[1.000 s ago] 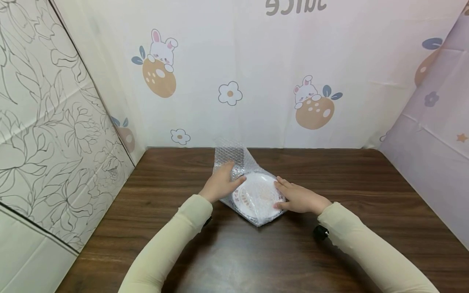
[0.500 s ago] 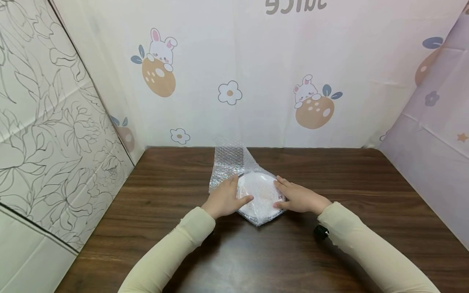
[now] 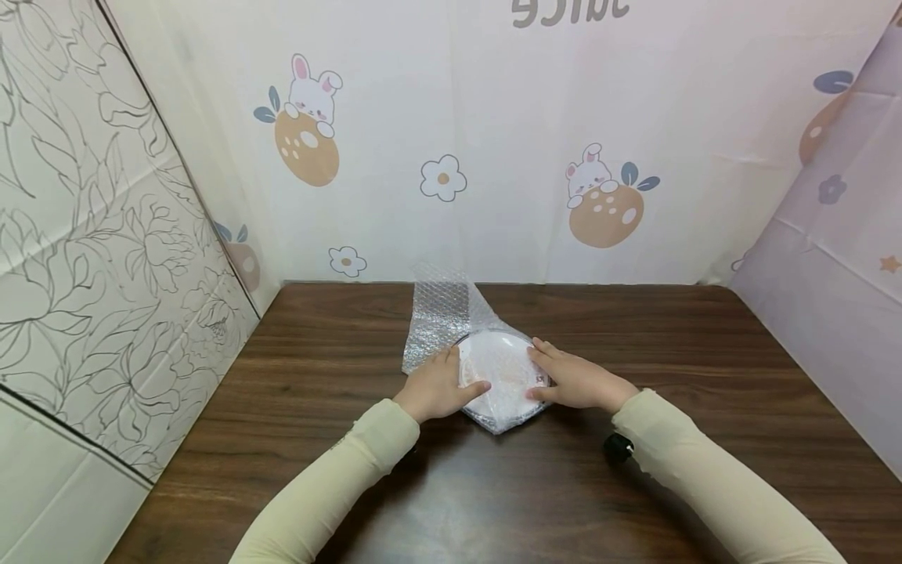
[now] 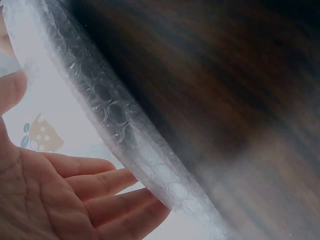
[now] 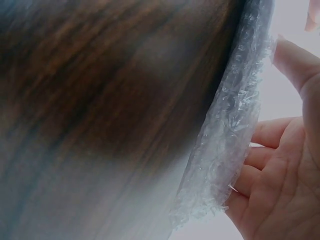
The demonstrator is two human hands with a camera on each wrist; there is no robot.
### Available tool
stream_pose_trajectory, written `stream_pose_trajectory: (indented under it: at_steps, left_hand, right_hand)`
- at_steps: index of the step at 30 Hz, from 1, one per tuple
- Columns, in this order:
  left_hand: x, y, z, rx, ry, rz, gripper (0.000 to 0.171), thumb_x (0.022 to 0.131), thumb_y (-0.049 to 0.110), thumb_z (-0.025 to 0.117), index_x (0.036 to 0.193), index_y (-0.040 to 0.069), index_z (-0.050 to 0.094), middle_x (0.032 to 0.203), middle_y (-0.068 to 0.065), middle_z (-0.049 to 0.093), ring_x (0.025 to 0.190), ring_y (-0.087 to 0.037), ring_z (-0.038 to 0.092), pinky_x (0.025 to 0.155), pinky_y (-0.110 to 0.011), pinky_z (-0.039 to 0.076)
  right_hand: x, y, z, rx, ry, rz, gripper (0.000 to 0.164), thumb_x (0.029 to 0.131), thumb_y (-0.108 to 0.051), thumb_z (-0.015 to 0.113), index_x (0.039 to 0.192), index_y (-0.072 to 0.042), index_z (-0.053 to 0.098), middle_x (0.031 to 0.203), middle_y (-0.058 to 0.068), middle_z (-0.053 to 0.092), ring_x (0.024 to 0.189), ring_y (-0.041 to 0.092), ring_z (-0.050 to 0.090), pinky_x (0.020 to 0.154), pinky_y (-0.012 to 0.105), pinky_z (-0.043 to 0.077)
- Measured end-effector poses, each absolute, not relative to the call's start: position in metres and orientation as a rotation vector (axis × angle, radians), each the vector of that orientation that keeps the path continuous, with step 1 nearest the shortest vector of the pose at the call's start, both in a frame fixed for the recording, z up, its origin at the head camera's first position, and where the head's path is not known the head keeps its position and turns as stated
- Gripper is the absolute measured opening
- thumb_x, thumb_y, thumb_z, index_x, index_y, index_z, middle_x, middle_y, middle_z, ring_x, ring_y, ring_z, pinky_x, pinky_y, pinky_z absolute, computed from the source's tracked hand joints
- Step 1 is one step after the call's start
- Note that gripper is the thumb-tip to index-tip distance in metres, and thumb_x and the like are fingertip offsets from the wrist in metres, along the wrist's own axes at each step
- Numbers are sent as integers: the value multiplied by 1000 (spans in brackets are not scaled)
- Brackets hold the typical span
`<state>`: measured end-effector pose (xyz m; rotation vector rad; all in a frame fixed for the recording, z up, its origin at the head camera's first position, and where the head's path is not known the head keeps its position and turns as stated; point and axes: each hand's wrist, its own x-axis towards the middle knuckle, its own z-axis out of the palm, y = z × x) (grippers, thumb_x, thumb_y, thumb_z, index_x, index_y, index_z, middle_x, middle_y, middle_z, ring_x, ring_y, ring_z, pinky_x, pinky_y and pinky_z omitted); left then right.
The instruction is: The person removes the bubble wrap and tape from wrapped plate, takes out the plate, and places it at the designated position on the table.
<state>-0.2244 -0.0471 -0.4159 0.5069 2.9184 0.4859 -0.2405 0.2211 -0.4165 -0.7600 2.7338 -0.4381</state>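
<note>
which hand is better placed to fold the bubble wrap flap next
Probably the left hand: its fingers lie beside the bubble wrap flap, while the right hand rests at the opposite edge of the plate.

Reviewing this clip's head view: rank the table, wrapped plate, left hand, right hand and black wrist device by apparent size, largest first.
1. Table
2. Wrapped plate
3. Left hand and right hand: too alike to rank
4. Black wrist device
</note>
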Motion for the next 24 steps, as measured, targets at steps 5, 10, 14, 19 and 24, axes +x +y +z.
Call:
stream_pose_trajectory:
  at_steps: [5,10,14,19,24]
  left_hand:
    - [-224,-46,-416,484,2915,439,99,88,68,54,150,-7,31,155,-22,35,141,-38,39,113,-47,38]
    - [-225,-46,-419,467,2921,374,103,86,70,55,148,-8,32,155,-23,34,138,-39,43,109,-47,43]
    - [-226,-46,-422,459,2919,337,105,85,72,55,148,-9,32,155,-24,34,136,-40,45,107,-46,44]
    - [-226,-46,-422,461,2914,309,105,85,73,54,148,-9,33,155,-23,35,136,-38,46,107,-44,45]
    - [-226,-46,-421,473,2909,329,104,85,72,54,146,-9,36,153,-22,39,134,-37,48,105,-45,47]
  right_hand:
    - [-241,221,-417,-767,2731,-451,87,94,-50,60,153,4,25,161,26,13,147,45,20,115,59,28]
    - [-241,221,-417,-777,2746,-452,88,93,-51,60,152,4,27,161,27,16,147,45,21,114,60,28]
    - [-241,221,-417,-787,2773,-440,89,92,-53,61,152,3,28,160,26,19,147,43,24,114,59,30]
    - [-242,220,-417,-785,2789,-440,90,90,-54,62,152,3,28,160,25,21,146,41,26,113,58,32]
    - [-243,221,-415,-778,2798,-451,92,88,-54,65,152,1,30,159,23,25,147,39,27,114,56,32]
